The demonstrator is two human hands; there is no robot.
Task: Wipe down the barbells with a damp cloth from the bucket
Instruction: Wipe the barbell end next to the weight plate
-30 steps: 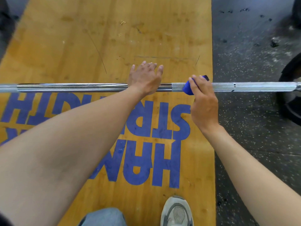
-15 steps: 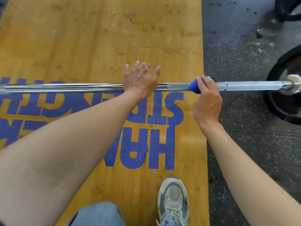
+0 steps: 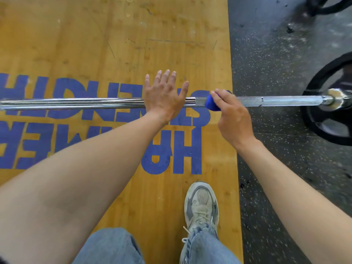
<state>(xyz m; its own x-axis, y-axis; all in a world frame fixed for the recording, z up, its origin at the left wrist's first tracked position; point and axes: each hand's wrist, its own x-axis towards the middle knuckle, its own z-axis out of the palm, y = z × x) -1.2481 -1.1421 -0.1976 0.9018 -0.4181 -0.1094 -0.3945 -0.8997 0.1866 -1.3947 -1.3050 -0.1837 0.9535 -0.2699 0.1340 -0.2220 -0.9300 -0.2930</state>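
Bar runs level across the view, left edge to right, above a wood platform with blue lettering (reads upside down from here). Smooth chrome stretch on the left; knurled stretch begins just right of the left hand and carries on past the platform's edge.

Left hand: flat on top of the bar, palm down, fingers straight and spread, pointing away from the body. Nothing held; it rests on the bar at the end of the smooth section.

Right hand: just right of the left, near but not touching it. Fingers and thumb curl round a blue cloth, which is wrapped on the knurled part of the bar. Only a small bunch of cloth shows, sticking out at the thumb side; the rest is hidden under the fingers.

Bar's right end: a shiny collar meets a black plate, which stands on dark speckled rubber floor beside the platform. Another dark round object at the top right corner, too cut off to name.

Below: one grey shoe on the platform near its right edge, and blue jeans at the bottom of the view.
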